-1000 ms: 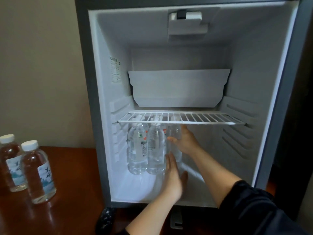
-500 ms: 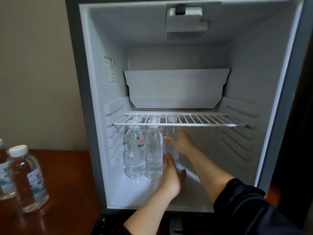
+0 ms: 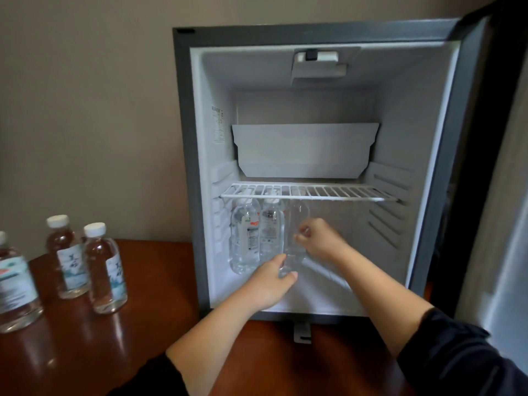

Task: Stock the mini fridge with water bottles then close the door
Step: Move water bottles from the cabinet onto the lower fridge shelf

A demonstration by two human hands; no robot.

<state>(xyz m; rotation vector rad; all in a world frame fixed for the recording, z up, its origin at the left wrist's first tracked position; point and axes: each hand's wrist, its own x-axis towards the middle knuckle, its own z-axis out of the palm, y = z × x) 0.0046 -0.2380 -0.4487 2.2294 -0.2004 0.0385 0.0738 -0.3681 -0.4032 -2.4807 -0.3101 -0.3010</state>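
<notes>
The mini fridge stands open on a wooden table. Under its white wire shelf, three clear water bottles stand in a row at the left of the fridge floor: a labelled bottle, a second bottle and a third bottle. My right hand grips the third bottle at its middle with curled fingers. My left hand holds the same bottle at its base between thumb and fingers. Three more capped bottles wait on the table at the left.
The fridge door is swung open at the right. A white drip tray sits at the back above the shelf. The right half of the fridge floor holds nothing. The reddish wooden table runs along a beige wall.
The view has pulled back and shifted, showing more table bottles. My left hand went from flat beside the third bottle to curling round its base. My right hand slid lower on that bottle.
</notes>
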